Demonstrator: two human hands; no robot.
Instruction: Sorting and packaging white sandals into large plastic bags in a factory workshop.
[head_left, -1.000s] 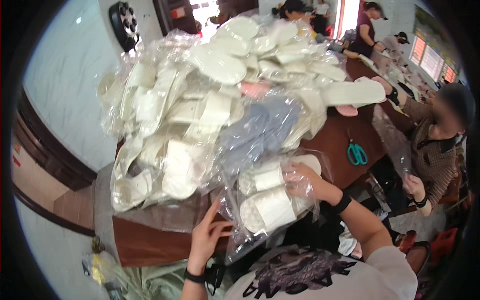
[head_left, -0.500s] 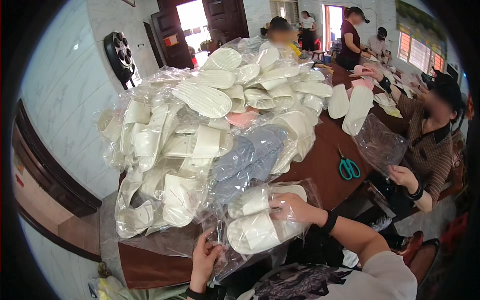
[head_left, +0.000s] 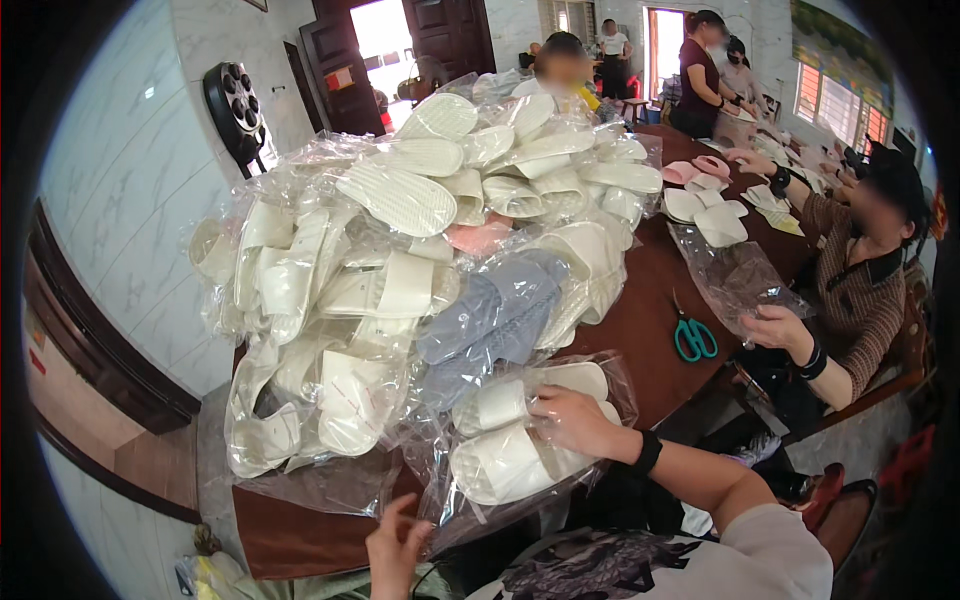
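A long brown table (head_left: 650, 330) runs away toward twelve o'clock, and most of its near end is buried under a big heap of bagged slippers (head_left: 420, 270), cream and white pairs in clear plastic, piled high from nine o'clock round to one. In the middle of that heap sits a grey pair (head_left: 490, 320), wrapped too, with a pink one (head_left: 480, 237) just above it. At five o'clock from the heap, right at the table's near edge, lies the bag of white slippers (head_left: 520, 440), two pale slippers side by side inside clear film. The right hand (head_left: 575, 420) lies flat on top of that bag, fingers spread and pressed against the plastic, a dark band on the wrist. The left hand (head_left: 395, 545) is down at six o'clock, below the table edge, fingers loosely open and curled upward, holding nothing, close to the loose lower end of the bag. Over at three o'clock a seated person's hand (head_left: 775, 328) grips an empty clear bag (head_left: 735, 280). Between that hand and the heap, green-handled scissors (head_left: 692, 338) lie on the bare wood.
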